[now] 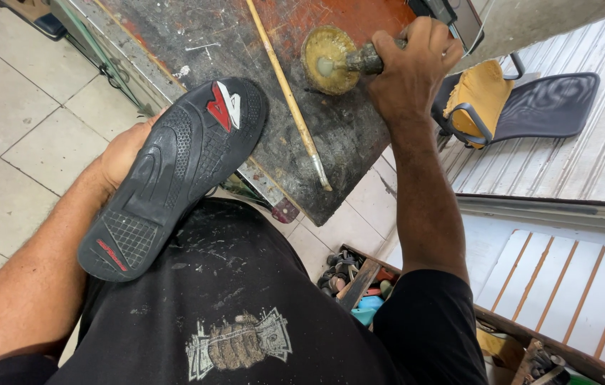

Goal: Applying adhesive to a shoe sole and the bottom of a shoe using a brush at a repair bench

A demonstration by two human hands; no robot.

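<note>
Black shoe (174,178), ridged sole up, red-white heel patch, in left hand (126,151).

One black shoe sole (174,175), red-and-white badge at its toe, held in the left grip (126,151). One glue-crusted brush (359,63) in the right grip (409,68). One round glue pot (329,60), just left of the right grip. One long wooden stick (288,93), between the two grips. One table (195,36). One chair (530,107), right of the right grip, bearing one yellow cloth (484,93).

left hand (126,151): holds shoe (174,175) sole-up | right hand (409,68): grips brush (359,63) in glue pot (329,60) | stick (288,93) on table (245,36)
</note>
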